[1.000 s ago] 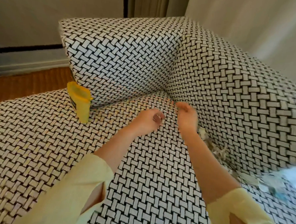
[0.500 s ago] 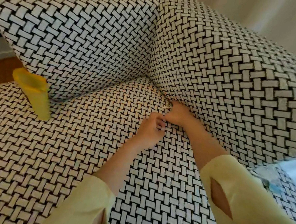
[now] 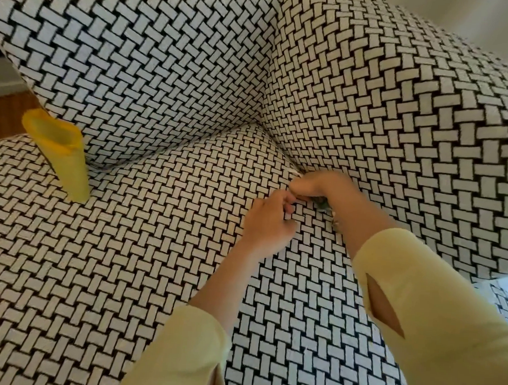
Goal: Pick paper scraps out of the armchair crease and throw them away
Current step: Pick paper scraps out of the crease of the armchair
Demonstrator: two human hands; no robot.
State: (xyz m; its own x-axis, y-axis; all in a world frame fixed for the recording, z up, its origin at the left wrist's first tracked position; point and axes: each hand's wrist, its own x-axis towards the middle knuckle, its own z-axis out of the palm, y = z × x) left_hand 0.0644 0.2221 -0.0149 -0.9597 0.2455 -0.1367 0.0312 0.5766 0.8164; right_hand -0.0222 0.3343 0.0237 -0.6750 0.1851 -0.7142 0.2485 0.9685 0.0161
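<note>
The left sleeve (image 3: 185, 350), lower centre, and right sleeve (image 3: 434, 325), lower right, were pale yellow, each with an open slit (image 3: 383, 305). The left hand (image 3: 267, 222) and right hand (image 3: 321, 185) were bare.

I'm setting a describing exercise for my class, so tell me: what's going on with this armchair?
A person is working at the armchair crease. The right hand appears to pinch a white paper scrap there; the left hand sits curled close beside it. More scraps show beneath the right wrist. A yellow container stands open on the seat.
</note>
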